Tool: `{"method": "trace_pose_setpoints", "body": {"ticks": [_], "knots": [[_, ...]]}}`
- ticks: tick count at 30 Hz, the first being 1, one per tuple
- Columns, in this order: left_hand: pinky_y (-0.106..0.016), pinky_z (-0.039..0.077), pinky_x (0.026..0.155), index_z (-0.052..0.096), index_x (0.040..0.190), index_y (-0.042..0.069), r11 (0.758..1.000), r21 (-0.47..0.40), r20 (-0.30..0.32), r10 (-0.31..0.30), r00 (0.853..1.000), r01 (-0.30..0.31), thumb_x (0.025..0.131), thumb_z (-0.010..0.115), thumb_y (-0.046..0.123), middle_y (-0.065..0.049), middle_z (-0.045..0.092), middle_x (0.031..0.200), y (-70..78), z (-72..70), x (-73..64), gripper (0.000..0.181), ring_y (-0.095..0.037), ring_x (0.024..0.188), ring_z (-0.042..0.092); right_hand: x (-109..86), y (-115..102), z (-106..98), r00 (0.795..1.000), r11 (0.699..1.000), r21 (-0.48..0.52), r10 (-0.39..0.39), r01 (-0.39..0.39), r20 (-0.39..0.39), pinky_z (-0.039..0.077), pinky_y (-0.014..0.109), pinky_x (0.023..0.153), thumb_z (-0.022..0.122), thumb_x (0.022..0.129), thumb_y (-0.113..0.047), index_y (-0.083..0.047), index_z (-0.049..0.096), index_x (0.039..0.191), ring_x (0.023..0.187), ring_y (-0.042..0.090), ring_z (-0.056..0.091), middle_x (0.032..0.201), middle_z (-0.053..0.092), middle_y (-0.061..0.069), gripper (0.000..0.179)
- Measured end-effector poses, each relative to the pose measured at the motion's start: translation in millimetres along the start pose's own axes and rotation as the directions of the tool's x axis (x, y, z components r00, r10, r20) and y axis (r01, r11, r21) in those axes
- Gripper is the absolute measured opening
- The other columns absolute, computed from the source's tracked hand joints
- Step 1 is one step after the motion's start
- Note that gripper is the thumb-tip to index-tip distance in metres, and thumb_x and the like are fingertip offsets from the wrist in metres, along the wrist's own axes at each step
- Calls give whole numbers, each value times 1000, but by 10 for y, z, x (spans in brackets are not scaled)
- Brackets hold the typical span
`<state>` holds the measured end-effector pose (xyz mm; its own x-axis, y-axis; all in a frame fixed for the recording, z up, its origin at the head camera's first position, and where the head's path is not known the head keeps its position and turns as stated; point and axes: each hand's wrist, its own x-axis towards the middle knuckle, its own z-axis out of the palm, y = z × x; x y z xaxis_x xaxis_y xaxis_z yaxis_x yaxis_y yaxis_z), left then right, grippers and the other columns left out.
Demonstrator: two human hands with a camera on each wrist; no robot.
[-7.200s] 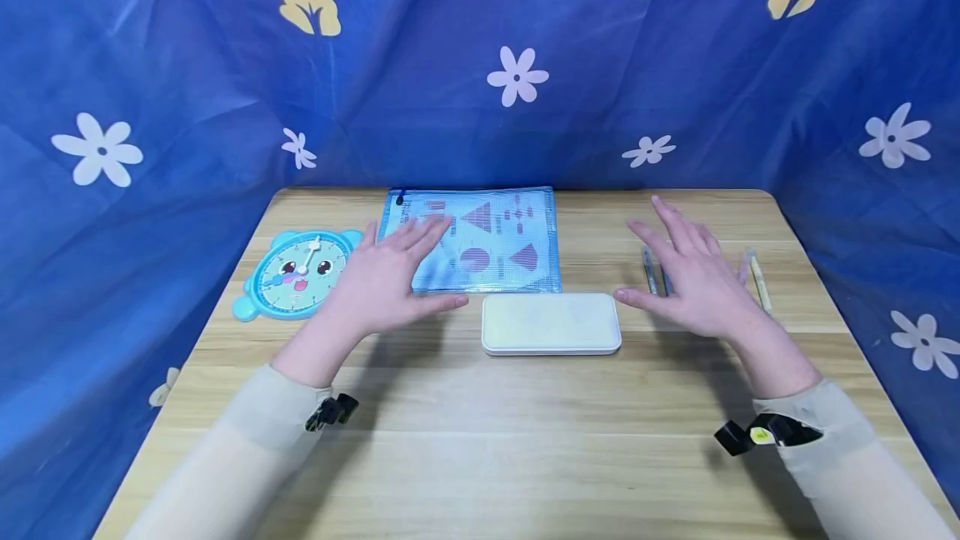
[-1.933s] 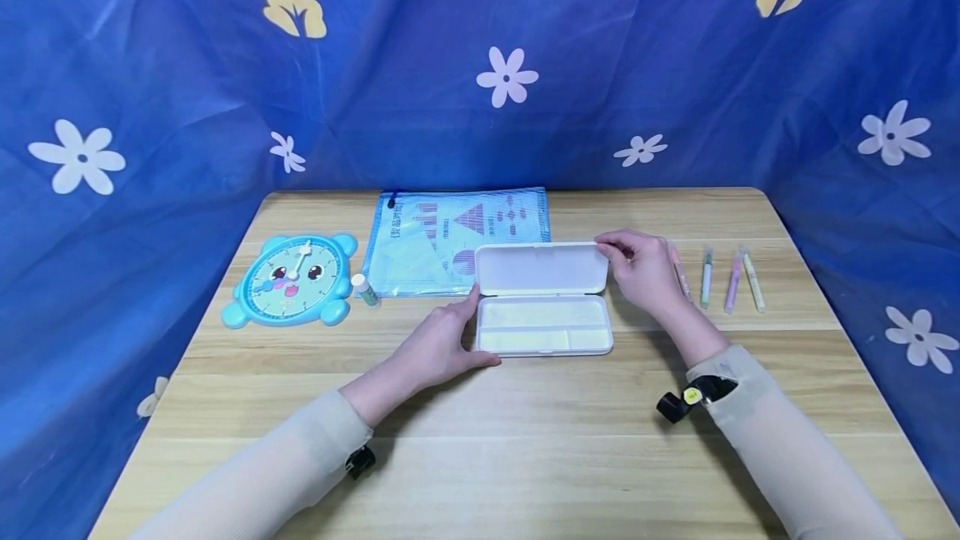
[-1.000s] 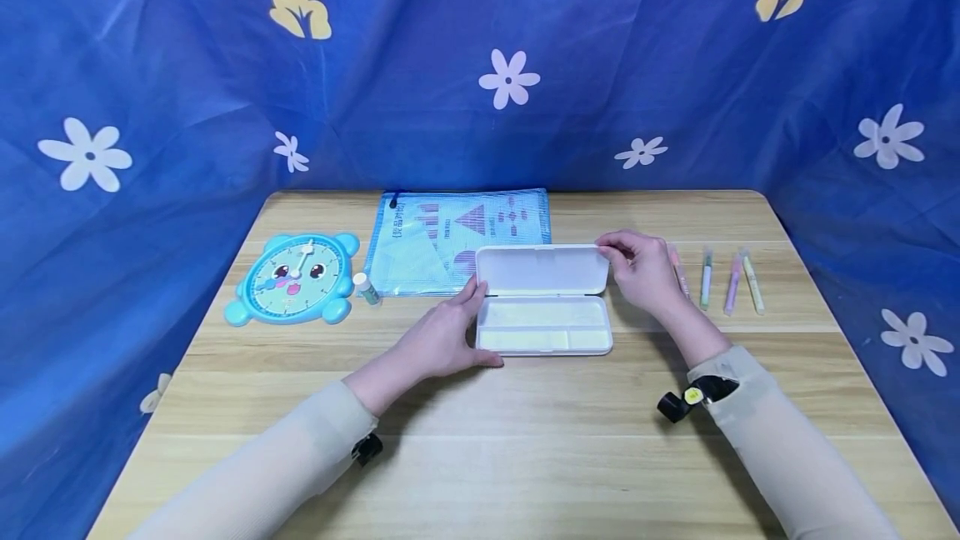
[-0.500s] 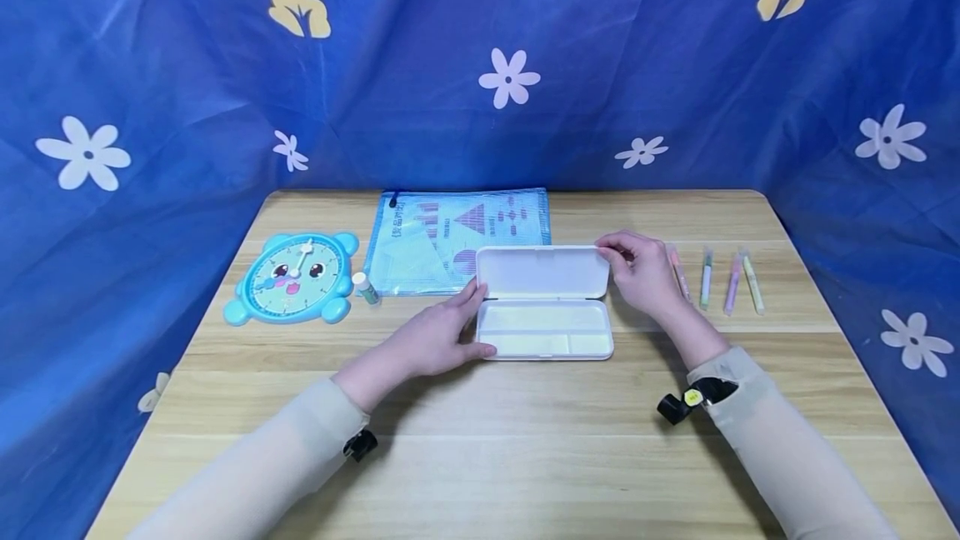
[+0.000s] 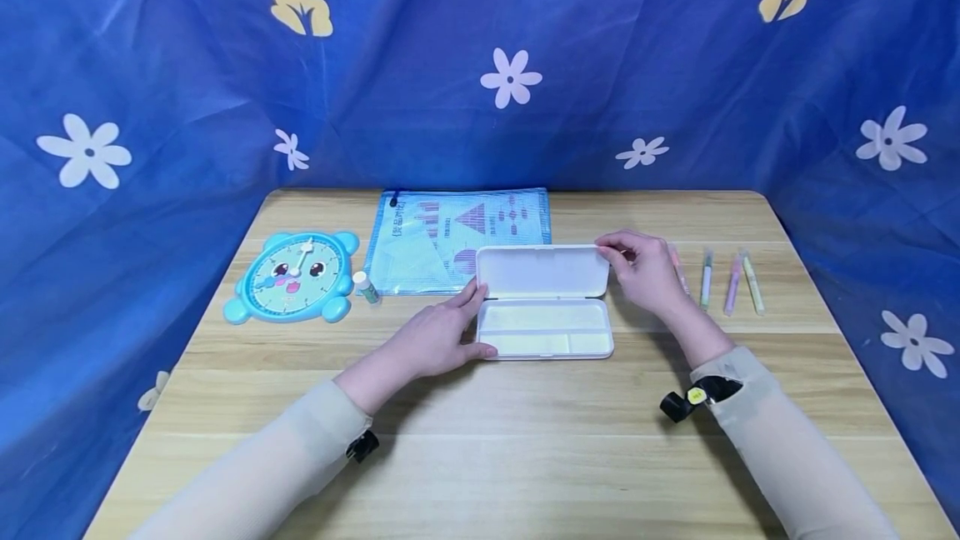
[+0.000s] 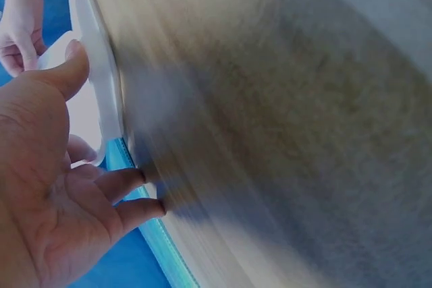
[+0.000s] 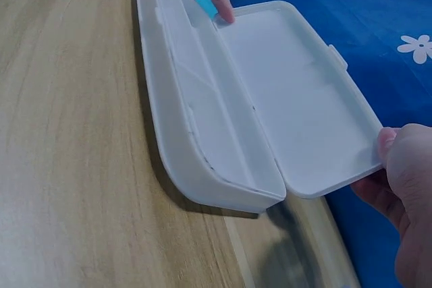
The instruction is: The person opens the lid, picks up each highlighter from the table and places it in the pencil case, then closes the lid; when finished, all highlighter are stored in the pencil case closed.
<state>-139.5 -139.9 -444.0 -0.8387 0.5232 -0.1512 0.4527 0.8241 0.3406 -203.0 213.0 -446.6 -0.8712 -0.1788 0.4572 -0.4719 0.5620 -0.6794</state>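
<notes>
A white pencil case (image 5: 545, 342) lies on the table with its lid raised on the hinge. Shallow compartments divide its base, and nothing lies in them. My left hand (image 5: 435, 338) holds the case's left end, the thumb at the front corner and the fingers by the hinge side; the left wrist view shows two fingers spread down beside it. With thumb and forefinger my right hand (image 5: 643, 272) pinches the upper right corner of the lid (image 7: 304, 99), keeping it up. Part of the right fingers is hidden behind the lid in the right wrist view.
Behind the case lies a blue mesh zip pouch (image 5: 420, 248), partly covered by the lid. A small glue stick (image 5: 366, 287) and a blue toy clock (image 5: 292, 277) are to its left. Several pens (image 5: 732, 283) lie right of my right hand. A blue curtain (image 5: 390, 107) hangs behind the table.
Earliest, both hands hovered apart over the table and the pencil case was closed. Its lid was then raised; since, both hands hold almost still, with the left thumb shifting slightly on the front corner.
</notes>
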Motion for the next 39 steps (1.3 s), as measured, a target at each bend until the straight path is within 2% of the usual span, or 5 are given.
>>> {"method": "trace_pose_setpoints", "body": {"ticks": [6,14,22,29,39], "knots": [[-47,46,112,22,168,6,1000,-4,15,-2,1000,2,92,75,64,-20,14,173,8,-14,24,109,-43,135,56,4,6,-41,1000,998,-63,15,-15,6,50,18,68,75,100,-8,-10,83,107,79,18,71,100,80,5,11],[-47,44,115,20,169,6,1000,-11,17,-7,1000,7,91,75,65,-20,14,173,3,-17,24,112,-42,139,52,16,18,-119,999,998,51,44,-45,19,53,14,76,77,97,-3,-1,81,109,86,25,75,99,80,10,13],[-47,44,114,21,169,6,1000,-17,15,-4,1000,4,90,76,65,-20,15,173,-3,-17,24,112,-43,139,51,-6,-27,-271,995,991,90,103,-101,-15,54,14,75,78,96,-3,-1,81,110,83,7,72,98,80,13,14],[-48,45,114,22,168,6,1000,-18,9,-7,1000,7,90,77,64,-20,16,172,4,-26,22,112,-43,139,51,-23,-45,-416,984,975,142,176,-170,-31,56,15,79,77,98,-6,2,80,113,87,2,72,101,79,17,17],[-49,45,113,22,168,7,999,-28,10,-16,1000,16,89,78,64,-20,16,172,5,-20,38,113,-45,138,52,-151,80,-533,951,952,94,298,-290,-85,54,10,77,79,96,-9,3,79,115,86,-5,69,106,78,21,22]]}}
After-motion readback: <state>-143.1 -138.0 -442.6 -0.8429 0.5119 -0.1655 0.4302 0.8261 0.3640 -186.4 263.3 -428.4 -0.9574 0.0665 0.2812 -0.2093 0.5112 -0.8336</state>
